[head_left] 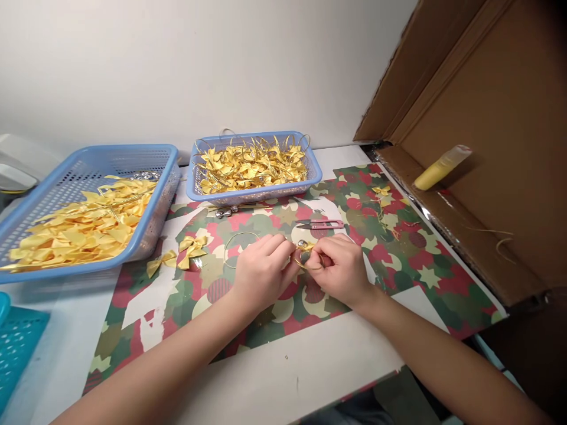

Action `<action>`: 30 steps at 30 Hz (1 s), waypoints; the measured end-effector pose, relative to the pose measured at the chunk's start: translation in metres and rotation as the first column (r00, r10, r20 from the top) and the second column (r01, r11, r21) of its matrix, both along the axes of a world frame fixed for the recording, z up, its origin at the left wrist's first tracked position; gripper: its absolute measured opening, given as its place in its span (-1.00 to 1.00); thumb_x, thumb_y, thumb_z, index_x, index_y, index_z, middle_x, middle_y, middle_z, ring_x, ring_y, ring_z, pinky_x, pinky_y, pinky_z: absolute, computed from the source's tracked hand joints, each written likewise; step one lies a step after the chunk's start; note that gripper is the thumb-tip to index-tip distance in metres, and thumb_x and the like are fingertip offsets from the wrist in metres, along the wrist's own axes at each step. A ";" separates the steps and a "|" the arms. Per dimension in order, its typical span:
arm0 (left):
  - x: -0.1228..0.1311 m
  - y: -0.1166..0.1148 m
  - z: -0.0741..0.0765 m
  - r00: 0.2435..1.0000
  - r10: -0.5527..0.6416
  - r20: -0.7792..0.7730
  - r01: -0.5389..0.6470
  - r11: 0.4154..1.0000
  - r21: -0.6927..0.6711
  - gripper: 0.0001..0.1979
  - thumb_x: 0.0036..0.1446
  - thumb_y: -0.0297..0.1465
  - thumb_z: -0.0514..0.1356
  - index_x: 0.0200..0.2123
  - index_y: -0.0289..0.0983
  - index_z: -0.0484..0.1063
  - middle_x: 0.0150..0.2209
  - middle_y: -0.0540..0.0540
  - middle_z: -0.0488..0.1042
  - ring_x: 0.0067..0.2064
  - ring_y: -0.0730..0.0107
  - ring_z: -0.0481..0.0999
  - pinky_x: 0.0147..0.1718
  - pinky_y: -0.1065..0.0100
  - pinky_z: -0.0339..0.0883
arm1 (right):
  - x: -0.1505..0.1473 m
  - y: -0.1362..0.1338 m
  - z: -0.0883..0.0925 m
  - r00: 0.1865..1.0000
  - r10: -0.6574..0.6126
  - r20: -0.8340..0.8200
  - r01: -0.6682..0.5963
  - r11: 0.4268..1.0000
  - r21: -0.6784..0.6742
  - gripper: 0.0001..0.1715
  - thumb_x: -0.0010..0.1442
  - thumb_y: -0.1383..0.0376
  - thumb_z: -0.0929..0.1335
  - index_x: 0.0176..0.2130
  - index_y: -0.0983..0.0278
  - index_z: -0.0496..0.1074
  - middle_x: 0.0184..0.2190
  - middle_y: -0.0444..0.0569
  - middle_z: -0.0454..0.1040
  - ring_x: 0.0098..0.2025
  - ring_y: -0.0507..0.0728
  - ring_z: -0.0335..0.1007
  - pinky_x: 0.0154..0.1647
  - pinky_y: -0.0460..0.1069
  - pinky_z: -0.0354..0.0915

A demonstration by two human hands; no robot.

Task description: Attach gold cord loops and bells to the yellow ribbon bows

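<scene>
My left hand [268, 268] and my right hand [341, 265] meet low over the patterned mat, both closed in a pinch. Between them runs a thin gold cord [315, 269], bent into a small loop at the right fingertips. A silver bell [302, 242] and a bit of yellow ribbon show at the fingers; how they join the cord is partly hidden. Another stretch of cord [225, 251] curves out left of my left hand. Just beyond my hands lie pink thread snips [325, 224]. Two yellow bows [192, 250] rest to the left.
A blue basket [254, 195] of bows with gold cords stands at the back. Another blue basket [150, 236] of yellow bows is at left, a teal basket [22, 336] nearer. Loose bells [225, 212] lie behind. Cardboard [487, 147] walls the right, with a yellow tube [440, 169].
</scene>
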State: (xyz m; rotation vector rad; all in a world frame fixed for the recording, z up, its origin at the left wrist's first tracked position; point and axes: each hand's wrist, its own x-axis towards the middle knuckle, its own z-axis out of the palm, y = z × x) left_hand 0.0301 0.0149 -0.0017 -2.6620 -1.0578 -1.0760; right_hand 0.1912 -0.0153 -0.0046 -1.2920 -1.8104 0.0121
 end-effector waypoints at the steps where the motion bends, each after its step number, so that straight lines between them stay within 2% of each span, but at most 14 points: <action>1: 0.000 0.000 0.000 1.000 -0.003 0.011 0.003 1.000 -0.005 -0.77 0.21 -0.48 0.10 -0.52 -0.27 0.32 -0.57 0.00 0.33 -0.53 0.43 0.25 -0.56 0.41 0.08 | 0.000 0.000 0.000 1.000 0.002 -0.004 -0.002 1.000 0.008 -0.64 0.01 0.48 0.23 -0.60 0.20 -0.05 -0.69 -0.27 -0.09 -0.61 -0.02 -0.13 -0.51 -0.07 0.04; 4: 0.000 0.001 0.001 0.999 -0.018 0.044 0.020 0.999 -0.033 -0.76 0.22 -0.47 0.09 -0.52 -0.27 0.30 -0.57 0.00 0.32 -0.53 0.44 0.24 -0.55 0.41 0.09 | 0.002 0.001 0.001 1.000 0.012 -0.007 -0.012 1.000 0.025 -0.67 0.01 0.48 0.24 -0.61 0.20 0.00 -0.69 -0.27 -0.06 -0.61 -0.02 -0.10 -0.52 -0.07 0.05; 7: -0.001 0.000 0.002 0.997 -0.026 0.078 0.035 0.992 -0.124 -0.76 0.23 -0.46 0.09 -0.52 -0.26 0.27 -0.57 0.02 0.30 -0.52 0.45 0.24 -0.55 0.41 0.09 | 0.003 0.000 0.001 0.999 0.034 -0.024 -0.034 0.999 0.012 -0.66 0.04 0.47 0.25 -0.61 0.21 0.02 -0.69 -0.28 -0.05 -0.61 -0.02 -0.10 -0.50 -0.07 0.05; 11: -0.001 -0.001 0.003 0.992 -0.018 0.122 0.054 0.954 -0.295 -0.75 0.25 -0.41 0.06 -0.51 -0.23 0.21 -0.55 0.03 0.27 -0.50 0.44 0.26 -0.53 0.42 0.12 | 0.002 -0.001 0.000 0.996 0.073 -0.050 -0.074 0.997 -0.021 -0.64 0.10 0.42 0.28 -0.61 0.22 0.06 -0.71 -0.29 -0.01 -0.63 -0.04 -0.07 -0.48 -0.05 0.05; 16: -0.002 0.000 0.004 0.989 0.004 0.146 0.054 0.919 -0.392 -0.81 0.26 -0.27 0.04 -0.38 -0.23 0.23 -0.41 -0.05 0.33 -0.37 0.34 0.31 -0.41 0.35 0.22 | 0.003 -0.002 -0.001 0.995 0.092 -0.048 -0.095 0.994 -0.053 -0.67 0.17 0.38 0.25 -0.59 0.22 0.13 -0.71 -0.26 0.12 -0.62 -0.02 0.02 -0.45 -0.03 0.06; 19: -0.002 0.000 0.004 0.990 -0.052 0.129 0.106 0.883 -0.458 -0.75 0.30 -0.29 -0.02 -0.44 -0.22 0.21 -0.46 -0.02 0.31 -0.42 0.37 0.28 -0.43 0.35 0.17 | 0.004 -0.002 0.000 0.995 0.092 -0.044 -0.095 0.994 -0.054 -0.68 0.20 0.35 0.25 -0.57 0.22 0.15 -0.70 -0.24 0.15 -0.61 -0.01 0.04 -0.44 -0.02 0.06; 23: -0.002 -0.002 0.003 0.983 -0.085 0.165 0.154 0.867 -0.473 -0.74 0.28 -0.34 -0.01 -0.49 -0.23 0.20 -0.52 0.01 0.30 -0.49 0.42 0.24 -0.47 0.37 0.13 | 0.004 -0.002 0.002 0.993 0.110 -0.029 -0.111 0.993 -0.036 -0.69 0.20 0.35 0.25 -0.56 0.22 0.17 -0.69 -0.24 0.18 -0.61 0.00 0.08 -0.42 -0.02 0.07; 30: -0.002 -0.002 -0.001 0.971 -0.108 0.211 0.182 0.912 -0.367 -0.73 0.24 -0.37 0.08 -0.54 -0.23 0.23 -0.63 0.06 0.26 -0.57 0.48 0.18 -0.52 0.39 0.07 | 0.005 -0.003 0.006 0.988 0.150 0.038 -0.150 0.989 -0.015 -0.71 0.18 0.42 0.24 -0.55 0.22 0.20 -0.68 -0.21 0.26 -0.59 0.01 0.12 -0.43 -0.02 0.08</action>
